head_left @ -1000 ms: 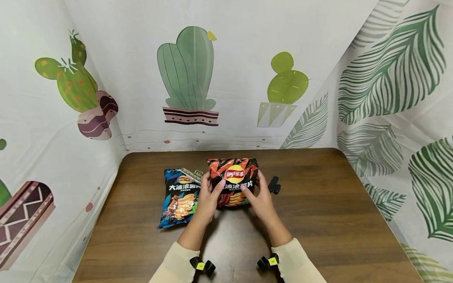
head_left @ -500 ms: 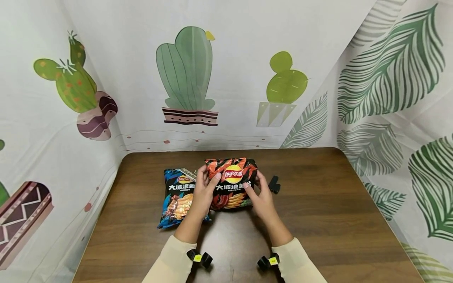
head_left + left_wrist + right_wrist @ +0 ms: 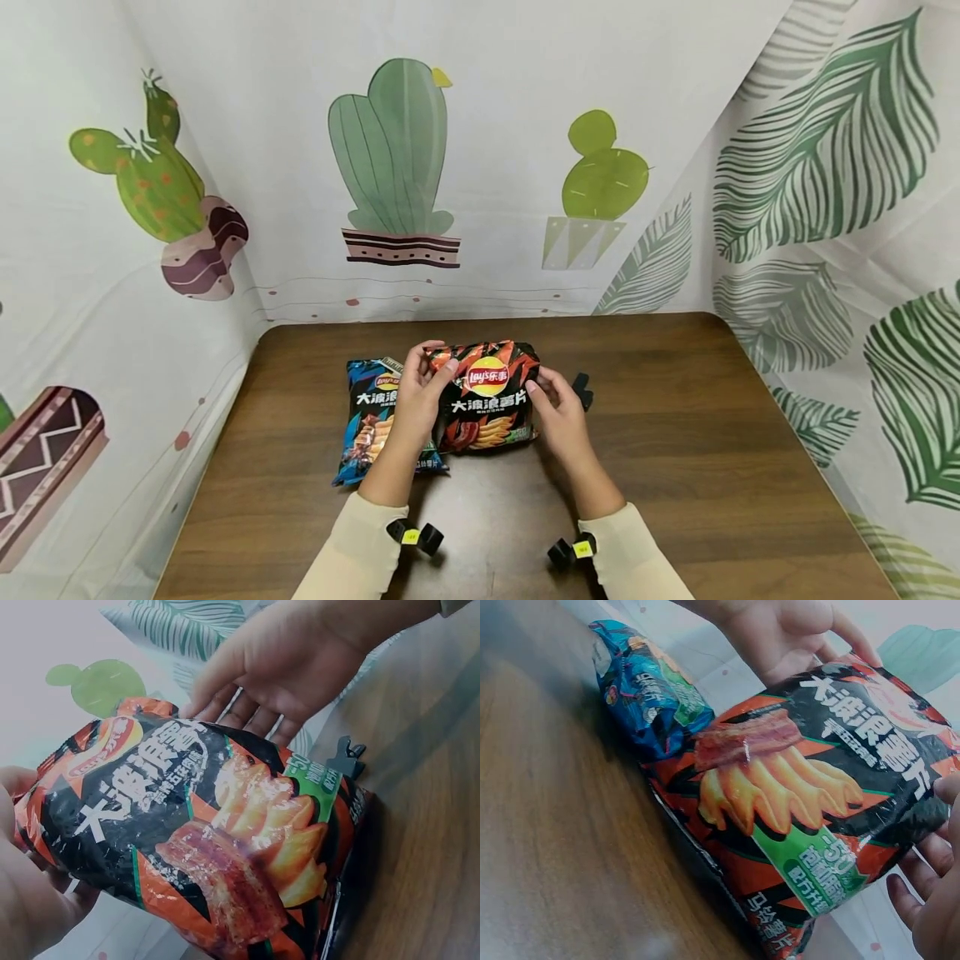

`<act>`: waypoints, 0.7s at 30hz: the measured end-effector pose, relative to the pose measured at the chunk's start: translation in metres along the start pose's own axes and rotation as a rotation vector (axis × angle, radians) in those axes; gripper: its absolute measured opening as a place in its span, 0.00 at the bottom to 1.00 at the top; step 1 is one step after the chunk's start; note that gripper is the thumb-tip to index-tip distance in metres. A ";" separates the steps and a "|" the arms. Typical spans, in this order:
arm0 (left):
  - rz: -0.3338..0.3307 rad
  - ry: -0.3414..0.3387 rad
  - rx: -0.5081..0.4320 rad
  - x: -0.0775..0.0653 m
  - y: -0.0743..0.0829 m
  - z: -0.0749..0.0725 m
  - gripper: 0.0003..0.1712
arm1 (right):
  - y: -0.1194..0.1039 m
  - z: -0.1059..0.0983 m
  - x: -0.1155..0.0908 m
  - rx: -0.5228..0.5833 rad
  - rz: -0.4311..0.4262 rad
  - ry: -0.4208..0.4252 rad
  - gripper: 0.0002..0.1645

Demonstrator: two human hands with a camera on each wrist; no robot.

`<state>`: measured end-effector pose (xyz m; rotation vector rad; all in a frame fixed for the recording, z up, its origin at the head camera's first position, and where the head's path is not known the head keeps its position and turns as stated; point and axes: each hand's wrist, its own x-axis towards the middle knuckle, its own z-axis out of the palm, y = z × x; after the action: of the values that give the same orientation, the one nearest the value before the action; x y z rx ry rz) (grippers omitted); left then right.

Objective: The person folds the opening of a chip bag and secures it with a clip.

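A red-and-black bag of Lay's potato chips (image 3: 491, 400) is held up at the table's middle, its printed front facing me and its lower edge near the tabletop. My left hand (image 3: 418, 400) grips its upper left side, thumb in front and fingers behind. At the right edge my right hand (image 3: 564, 421) pinches the bag, thumb on the front, with the fingers partly hidden behind it. A blue chip bag (image 3: 369, 425) lies to the left, partly covered by my left hand and forearm. The right wrist view shows that blue chip bag (image 3: 656, 694) beyond the red one.
A small black clip-like piece (image 3: 583, 390) lies just right of my right hand. The end of a pale ruler (image 3: 392, 364) shows on top of the blue bag. Behind the wooden table (image 3: 690, 433) hangs a printed cloth (image 3: 495, 167).
Both hands keep hold of the red bag, which has shifted slightly left and toward me. My left hand has moved left, covering more of the blue bag and the ruler.
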<state>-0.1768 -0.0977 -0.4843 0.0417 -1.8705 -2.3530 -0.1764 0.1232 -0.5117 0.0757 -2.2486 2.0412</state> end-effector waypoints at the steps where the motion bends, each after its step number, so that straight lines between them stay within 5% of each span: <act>1: -0.001 0.002 -0.004 0.000 0.001 0.000 0.21 | 0.004 -0.001 0.002 0.007 -0.001 0.011 0.18; 6: -0.021 0.007 -0.002 0.001 0.003 0.000 0.18 | 0.012 -0.005 0.008 0.041 -0.032 0.053 0.14; 12: -0.030 0.007 0.118 0.005 0.010 -0.006 0.16 | 0.010 -0.005 0.010 0.080 -0.051 0.053 0.12; 21: 0.092 -0.046 0.280 0.009 0.029 -0.011 0.16 | 0.007 -0.005 0.011 0.102 -0.073 0.056 0.10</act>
<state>-0.1816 -0.1154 -0.4577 -0.0696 -2.1605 -2.0344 -0.1874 0.1294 -0.5171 0.1051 -2.0770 2.0927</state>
